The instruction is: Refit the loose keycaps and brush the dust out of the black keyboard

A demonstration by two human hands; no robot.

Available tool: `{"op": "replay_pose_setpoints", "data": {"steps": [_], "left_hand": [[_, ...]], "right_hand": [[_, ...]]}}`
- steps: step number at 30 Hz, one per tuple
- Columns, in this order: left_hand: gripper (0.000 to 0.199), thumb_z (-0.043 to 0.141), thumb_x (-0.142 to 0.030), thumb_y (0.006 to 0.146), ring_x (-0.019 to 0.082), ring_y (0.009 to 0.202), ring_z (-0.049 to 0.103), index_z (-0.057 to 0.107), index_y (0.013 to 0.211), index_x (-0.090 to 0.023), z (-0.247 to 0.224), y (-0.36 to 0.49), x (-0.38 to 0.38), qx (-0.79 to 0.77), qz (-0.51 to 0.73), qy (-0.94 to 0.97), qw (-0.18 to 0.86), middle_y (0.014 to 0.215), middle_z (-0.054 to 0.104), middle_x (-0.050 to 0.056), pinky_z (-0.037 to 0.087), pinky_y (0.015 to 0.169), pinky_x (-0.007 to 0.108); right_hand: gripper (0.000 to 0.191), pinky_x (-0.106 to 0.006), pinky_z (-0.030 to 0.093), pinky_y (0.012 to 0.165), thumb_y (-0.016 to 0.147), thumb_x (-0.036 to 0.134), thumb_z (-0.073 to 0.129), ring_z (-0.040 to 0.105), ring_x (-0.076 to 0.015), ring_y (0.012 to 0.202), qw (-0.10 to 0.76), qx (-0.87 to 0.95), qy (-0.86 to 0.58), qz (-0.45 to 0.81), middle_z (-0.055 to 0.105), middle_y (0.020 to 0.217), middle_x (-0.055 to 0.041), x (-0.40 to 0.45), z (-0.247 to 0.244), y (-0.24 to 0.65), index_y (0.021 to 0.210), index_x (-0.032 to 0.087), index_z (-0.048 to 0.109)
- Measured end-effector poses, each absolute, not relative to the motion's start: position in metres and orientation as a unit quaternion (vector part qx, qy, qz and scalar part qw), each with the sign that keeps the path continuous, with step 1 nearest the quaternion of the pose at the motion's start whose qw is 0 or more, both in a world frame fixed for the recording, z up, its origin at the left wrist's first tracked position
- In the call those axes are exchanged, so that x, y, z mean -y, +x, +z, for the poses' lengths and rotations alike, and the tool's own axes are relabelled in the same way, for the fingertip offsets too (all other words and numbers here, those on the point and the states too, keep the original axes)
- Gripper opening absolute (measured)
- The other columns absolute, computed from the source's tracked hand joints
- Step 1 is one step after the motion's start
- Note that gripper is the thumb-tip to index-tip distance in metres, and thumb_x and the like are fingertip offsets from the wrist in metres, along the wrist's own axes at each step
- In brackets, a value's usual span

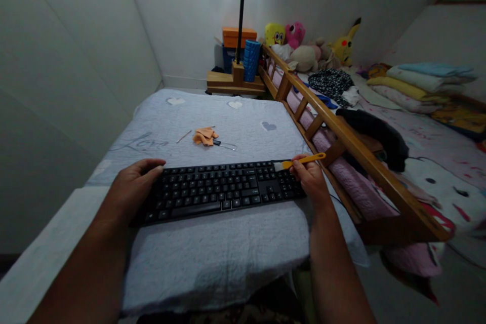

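Note:
A black keyboard lies across the pale blue cloth in front of me. My left hand is closed around its left end, thumb on the top edge and the other fingers mostly hidden. Between the thumb and fingers of my right hand is a yellow-handled brush. Its pale bristles point left and rest at or just above the upper right keys; contact is hard to make out. Beyond the keyboard sit a crumpled orange cloth, a wire tool with a dark handle and a cotton swab.
A wooden bed rail runs along the right side, close to my right hand. Behind it are folded blankets, clothes and plush toys. At the back stand a blue foam roller, an orange box and a black pole.

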State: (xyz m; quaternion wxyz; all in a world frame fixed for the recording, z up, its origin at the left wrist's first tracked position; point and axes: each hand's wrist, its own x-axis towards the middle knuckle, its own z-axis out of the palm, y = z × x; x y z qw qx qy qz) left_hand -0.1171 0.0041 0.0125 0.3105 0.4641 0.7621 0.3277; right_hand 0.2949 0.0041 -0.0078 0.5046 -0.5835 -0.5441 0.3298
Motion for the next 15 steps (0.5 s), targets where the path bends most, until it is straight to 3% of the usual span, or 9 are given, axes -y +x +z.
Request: {"op": "replay_pose_setpoints", "data": {"steps": [8, 15], "left_hand": [[0.045, 0.061, -0.044, 0.075, 0.025, 0.094, 0.066, 0.073, 0.111, -0.02, 0.009, -0.118, -0.005, -0.765, 0.321, 0.469, 0.304, 0.104, 0.073, 0.006, 0.049, 0.078, 0.032], [0.048, 0.063, -0.045, 0.073, 0.022, 0.083, 0.064, 0.072, 0.112, -0.02, 0.014, -0.116, -0.004, -0.766, 0.329, 0.446, 0.324, 0.102, 0.072, 0.006, 0.047, 0.067, 0.029]], "right_hand": [[0.029, -0.033, 0.048, 0.069, 0.088, 0.047, 0.054, 0.063, -0.0212, 0.07, 0.457, 0.584, -0.632, 0.226, 0.066, 0.071, -0.0025, -0.007, -0.01, 0.295, 0.09, 0.019, 0.064], [0.028, -0.036, 0.048, 0.076, 0.087, 0.043, 0.048, 0.064, -0.0248, 0.078, 0.461, 0.558, -0.685, 0.083, 0.069, 0.08, -0.0071, -0.008, -0.011, 0.31, 0.086, 0.02, 0.063]]}}
